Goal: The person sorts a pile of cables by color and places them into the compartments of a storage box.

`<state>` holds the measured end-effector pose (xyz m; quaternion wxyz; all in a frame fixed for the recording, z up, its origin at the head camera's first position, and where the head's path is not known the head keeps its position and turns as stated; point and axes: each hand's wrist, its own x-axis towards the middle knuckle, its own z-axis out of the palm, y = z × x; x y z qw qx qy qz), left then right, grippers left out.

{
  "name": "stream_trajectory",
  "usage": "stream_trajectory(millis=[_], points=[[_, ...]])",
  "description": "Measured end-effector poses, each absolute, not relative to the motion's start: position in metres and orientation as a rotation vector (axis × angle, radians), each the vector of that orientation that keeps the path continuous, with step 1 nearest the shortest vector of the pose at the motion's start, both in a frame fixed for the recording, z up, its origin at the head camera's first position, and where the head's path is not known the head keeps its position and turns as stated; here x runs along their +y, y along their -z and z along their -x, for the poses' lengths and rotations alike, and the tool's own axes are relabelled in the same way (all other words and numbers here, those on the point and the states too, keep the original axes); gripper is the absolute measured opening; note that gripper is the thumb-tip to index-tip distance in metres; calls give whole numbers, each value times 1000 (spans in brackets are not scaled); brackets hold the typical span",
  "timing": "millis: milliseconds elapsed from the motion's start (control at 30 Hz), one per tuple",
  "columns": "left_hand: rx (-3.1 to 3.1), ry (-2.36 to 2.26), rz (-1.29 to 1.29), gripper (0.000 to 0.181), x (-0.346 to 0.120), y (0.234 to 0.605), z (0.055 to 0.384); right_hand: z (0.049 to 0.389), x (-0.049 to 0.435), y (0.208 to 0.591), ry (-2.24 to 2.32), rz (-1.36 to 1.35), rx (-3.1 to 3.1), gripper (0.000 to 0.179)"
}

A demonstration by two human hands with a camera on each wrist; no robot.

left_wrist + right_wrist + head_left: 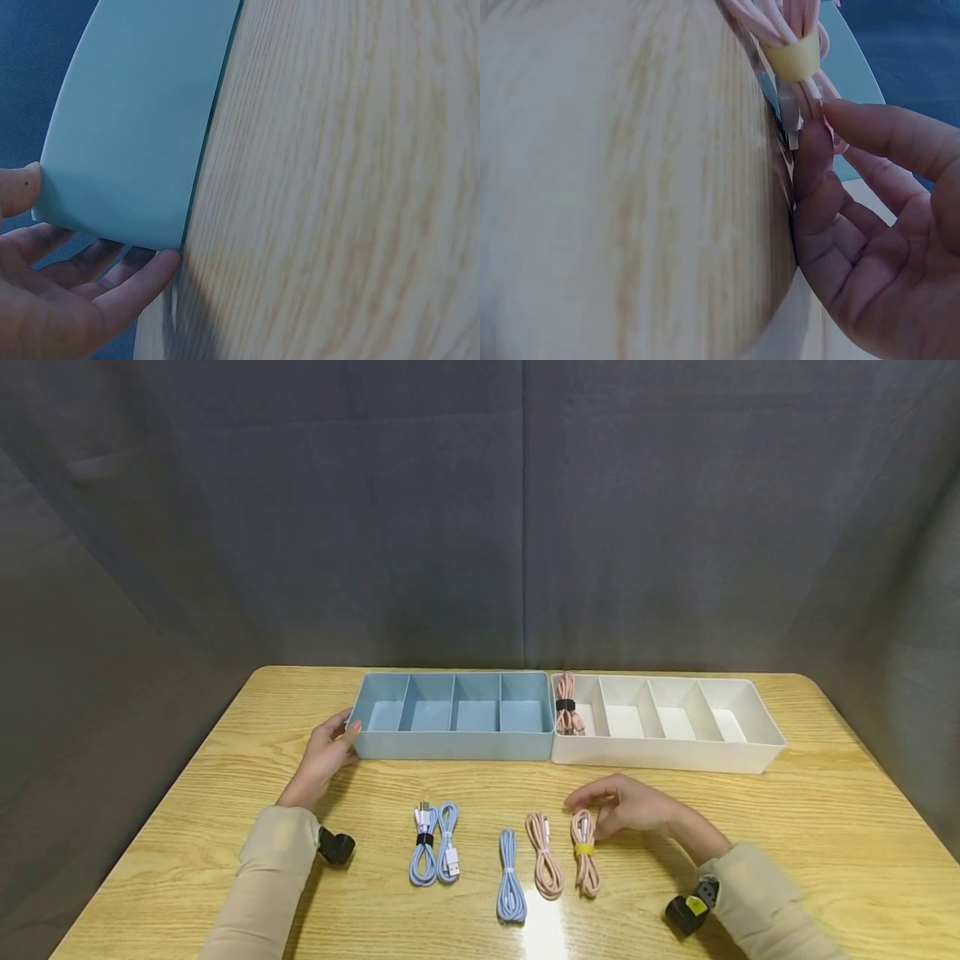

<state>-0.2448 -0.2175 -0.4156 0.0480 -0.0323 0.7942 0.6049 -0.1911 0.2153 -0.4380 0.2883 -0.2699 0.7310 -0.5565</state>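
My left hand [325, 753] grips the left end of a blue divided storage box [450, 746], thumb at the rim and fingers against the end wall. In the left wrist view that box's smooth side wall [142, 112] shows, its fingers at the lower corner. With thumb and forefinger my right hand [633, 803] pinches the far end of a coiled pink charging cable [587, 872] bound by a yellow strap [795, 60]. Left of it lies another coiled pink cable [548, 868]. Farther left is a coiled blue cable [511, 893] with a pale tie.
A white divided box [660, 756] stands against the blue one's right end; its leftmost compartment holds a pink cable [567, 693] with a black strap. Two more blue cables, one black-strapped [422, 864] and one with a white USB plug [452, 867], lie on the wooden table [225, 760].
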Motion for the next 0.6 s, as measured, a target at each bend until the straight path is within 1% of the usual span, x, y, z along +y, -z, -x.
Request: stream_trajectory(millis=[267,433,600], points=[[2421,-1846,104,53,-218,417,246,189,216,437,1461,693,1949,51],[2417,-1849,94,53,-218,417,245,186,219,435,1436,693,1952,43],[2416,-1849,81,54,-218,417,245,185,222,434,1416,748,1947,36]])
